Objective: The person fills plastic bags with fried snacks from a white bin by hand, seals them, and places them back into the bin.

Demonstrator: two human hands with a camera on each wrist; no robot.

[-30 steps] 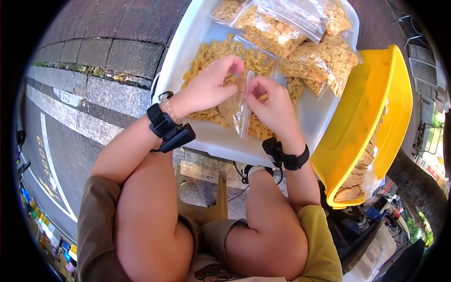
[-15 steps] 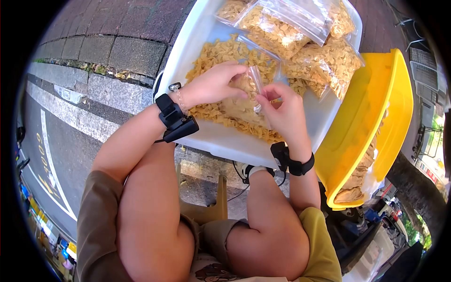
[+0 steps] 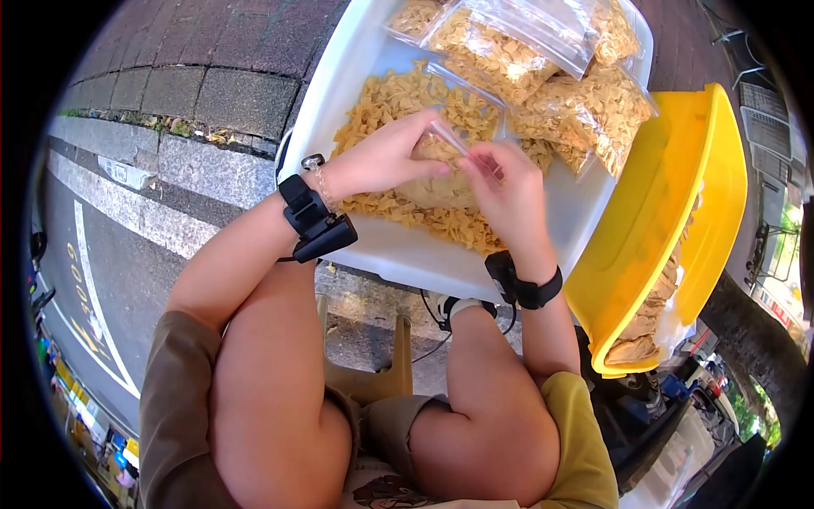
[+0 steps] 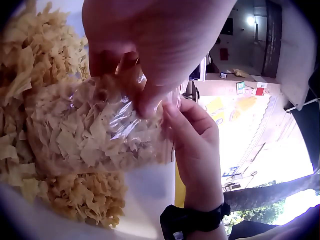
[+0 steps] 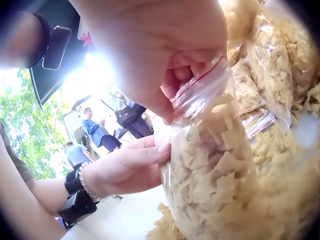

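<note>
A clear zip bag point(image 4: 95, 125) filled with pale yellow flakes lies over loose flakes point(image 3: 390, 97) in the white tub point(image 3: 386, 254). At its upper edge, the right hand point(image 3: 509, 187) pinches the plastic near the zip strip, which shows a red line point(image 5: 200, 77) in the right wrist view. The left hand point(image 3: 386, 157) holds the bag's other side, its thumb along the plastic in the right wrist view. Both hands are close together above the bag, whose lower part is partly hidden by them in the head view.
Several filled zip bags point(image 3: 585, 110) are piled at the tub's far right. A yellow bin point(image 3: 640, 229) with brown contents stands tilted to the right of the tub. Kerb stones point(image 3: 199, 174) run on the left, and a stool point(image 3: 381, 373) is below the tub.
The bag's top edge has tilted and the right hand has moved up along it, nearer to the left fingers. The left hand has shifted slightly to the right and down since one second ago.
</note>
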